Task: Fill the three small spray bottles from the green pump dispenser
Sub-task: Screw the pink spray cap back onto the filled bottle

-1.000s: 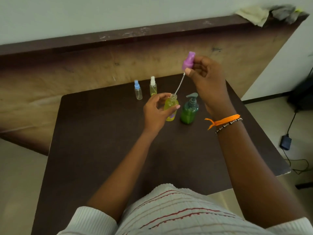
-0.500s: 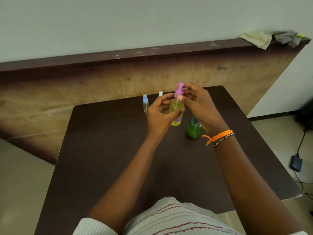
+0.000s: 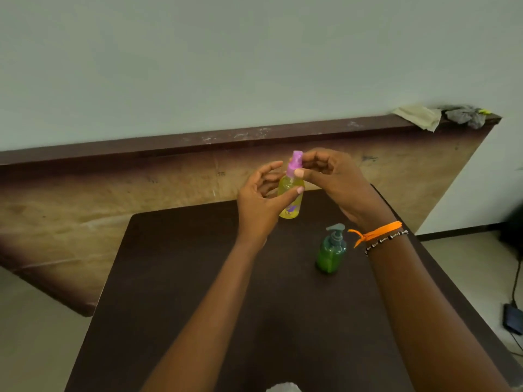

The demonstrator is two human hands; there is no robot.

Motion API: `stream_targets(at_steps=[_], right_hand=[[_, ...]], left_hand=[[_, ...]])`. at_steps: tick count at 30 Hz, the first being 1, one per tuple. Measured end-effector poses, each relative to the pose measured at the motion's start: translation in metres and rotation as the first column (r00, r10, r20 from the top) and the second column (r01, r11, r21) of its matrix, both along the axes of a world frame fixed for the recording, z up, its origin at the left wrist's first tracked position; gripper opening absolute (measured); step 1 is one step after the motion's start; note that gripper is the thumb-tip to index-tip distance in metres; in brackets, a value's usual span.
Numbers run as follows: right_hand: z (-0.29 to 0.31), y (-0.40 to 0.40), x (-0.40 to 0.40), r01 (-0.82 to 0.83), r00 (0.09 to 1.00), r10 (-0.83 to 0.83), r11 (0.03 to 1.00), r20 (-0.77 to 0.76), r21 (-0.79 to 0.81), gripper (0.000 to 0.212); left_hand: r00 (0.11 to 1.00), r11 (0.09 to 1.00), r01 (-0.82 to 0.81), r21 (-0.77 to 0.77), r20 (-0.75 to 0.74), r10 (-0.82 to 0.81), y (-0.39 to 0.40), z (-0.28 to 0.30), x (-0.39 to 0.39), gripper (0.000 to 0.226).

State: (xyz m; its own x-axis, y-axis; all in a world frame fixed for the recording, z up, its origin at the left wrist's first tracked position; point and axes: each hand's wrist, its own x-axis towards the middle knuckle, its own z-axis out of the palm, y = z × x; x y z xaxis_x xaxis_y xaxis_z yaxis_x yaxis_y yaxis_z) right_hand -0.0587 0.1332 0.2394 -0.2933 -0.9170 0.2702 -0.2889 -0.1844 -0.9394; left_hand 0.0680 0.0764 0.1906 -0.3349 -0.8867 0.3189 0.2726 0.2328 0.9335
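While both hands were raised over the far half of the table, the largest thing in view was the pale grey-green wall (image 3: 254,58), bare and evenly lit, filling the whole upper part of the head view. Below it ran a long wooden panel (image 3: 141,199) with a worn tan face, capped by a dark brown ledge (image 3: 226,138) flecked with pale scuffs. Beneath the panel's slanted lower edge on the left showed light floor (image 3: 34,329), and on the right more floor (image 3: 467,264), where a small dark box (image 3: 512,322) lay with a thin cable running up from it. The dark brown table (image 3: 198,292) reached from the bottom edge up to the panel, its top matte.

At the right end of the ledge lay a beige cloth (image 3: 418,116) and, just beside it, a crumpled grey rag (image 3: 464,116).

On the table stood the green pump dispenser (image 3: 330,251), upright, nozzle pointing right, near the right wrist with its orange band (image 3: 379,232) and beaded bracelet (image 3: 387,239).

The left hand (image 3: 259,202) gripped the yellow-filled spray bottle (image 3: 291,198), thumb pressed across its front, holding it upright above the table's far edge. The right hand (image 3: 334,179) pinched the purple spray cap (image 3: 294,164), which sat on the bottle's neck.
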Motion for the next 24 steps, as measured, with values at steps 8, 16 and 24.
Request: stream_targets(at_steps=[8,16,24], right_hand=[[0.035,-0.009,0.004,-0.089,0.995,0.092,0.992,0.026,-0.086,0.034],[0.044,-0.013,0.013,-0.06,0.998,0.057,0.993,-0.028,-0.106,0.027],[0.034,-0.017,0.013,-0.084,0.988,0.097,0.991,0.122,-0.107,0.04]], left_hand=[[0.999,0.996,-0.007,-0.093,-0.036,0.004,-0.007,0.03,0.006,0.054],[0.999,0.991,-0.022,-0.13,-0.03,0.019,-0.007,0.035,0.014,0.058],[0.999,0.991,-0.028,-0.134,-0.027,0.024,-0.011,0.037,0.019,0.057]])
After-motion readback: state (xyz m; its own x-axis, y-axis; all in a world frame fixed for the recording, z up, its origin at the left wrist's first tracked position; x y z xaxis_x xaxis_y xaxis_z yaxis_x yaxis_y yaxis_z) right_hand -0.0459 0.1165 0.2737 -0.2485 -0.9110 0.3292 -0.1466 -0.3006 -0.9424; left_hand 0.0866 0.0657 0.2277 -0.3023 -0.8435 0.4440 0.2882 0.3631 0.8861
